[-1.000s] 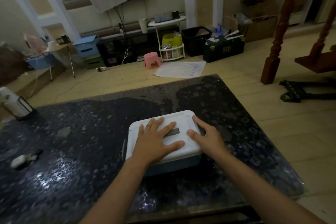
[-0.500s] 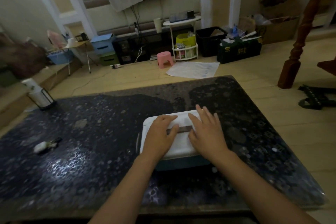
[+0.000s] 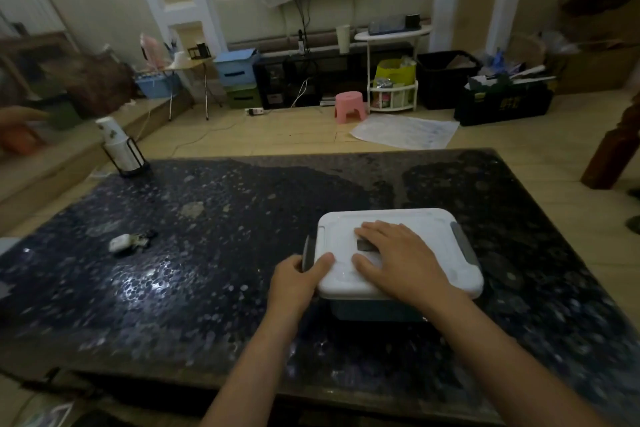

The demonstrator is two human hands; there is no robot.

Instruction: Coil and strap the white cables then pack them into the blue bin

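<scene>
The blue bin [image 3: 374,311] stands on the dark speckled table [image 3: 214,253], right of centre, closed by a white lid [image 3: 398,218] with grey side latches [image 3: 464,246]. My right hand [image 3: 398,256] lies flat on the lid, fingers straight over its small dark label. My left hand [image 3: 298,279] grips the bin's left edge, thumb on the lid and fingers curled round the left grey latch. No white cable shows; the bin's inside is hidden.
A small white object with dark bits [image 3: 126,242] lies on the table's left. A stack of paper cups in a black holder [image 3: 119,147] stands at the far left corner. Beyond the table are a pink stool [image 3: 349,107], crates and a wooden post [image 3: 616,149].
My left hand has slid off the lid top to the bin's left side and taken hold of the latch. The right hand has moved to the lid's middle. The view has swung left.
</scene>
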